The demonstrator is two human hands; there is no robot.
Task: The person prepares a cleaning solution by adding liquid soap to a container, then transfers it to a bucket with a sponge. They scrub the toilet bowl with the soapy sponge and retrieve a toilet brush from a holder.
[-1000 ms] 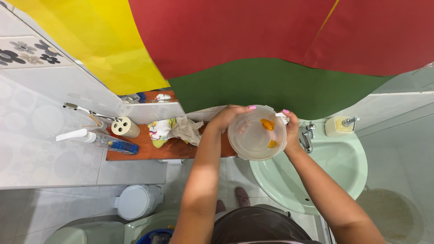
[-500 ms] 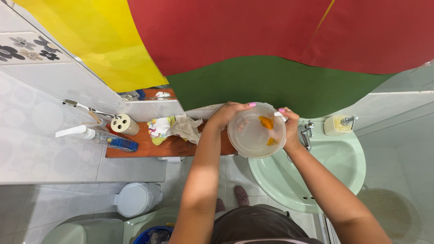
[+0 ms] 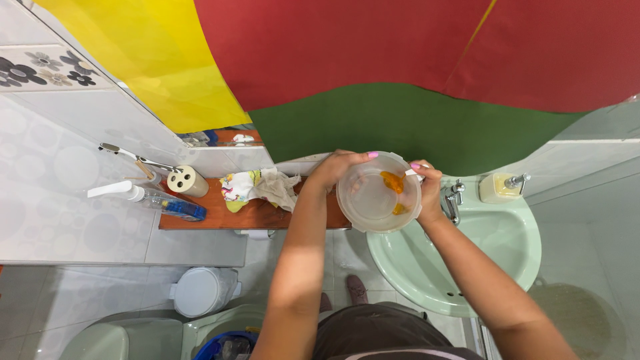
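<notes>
You've got the round clear plastic container [image 3: 379, 193] gripped in both hands, left hand [image 3: 337, 168] and right hand [image 3: 427, 190], over the pale green sink's [image 3: 513, 253] left edge; next, tilt it carefully.

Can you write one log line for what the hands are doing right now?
left hand: grips round clear plastic container | right hand: grips opposite rim | place: beside pale green sink
</notes>
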